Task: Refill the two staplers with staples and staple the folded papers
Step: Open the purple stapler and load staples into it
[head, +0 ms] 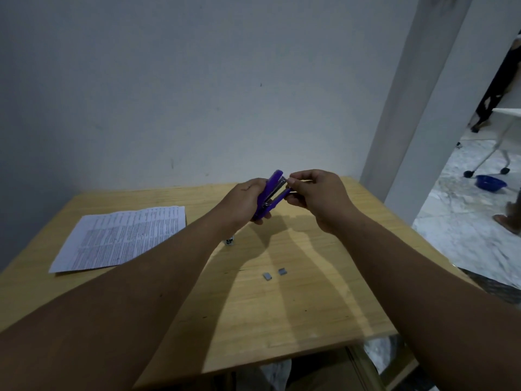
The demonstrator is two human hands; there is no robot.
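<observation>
Above the wooden table (296, 306) my left hand (244, 201) grips a purple stapler (272, 194), tilted with its top swung open and the metal magazine showing. My right hand (315, 196) pinches a small strip of staples (290, 180) right at the front end of the magazine. Two small grey staple strips (274, 273) lie on the table nearer to me. A printed sheet of paper (121, 237) lies flat at the left. A small white object (229, 240), mostly hidden behind my left forearm, rests beside the paper; I cannot tell what it is.
A grey wall stands right behind the table. To the right, an opening shows a marble floor with a blue bowl (490, 183), a wheeled white stand (490, 162) and another person's foot (507, 221). The table's right edge runs close to my right forearm.
</observation>
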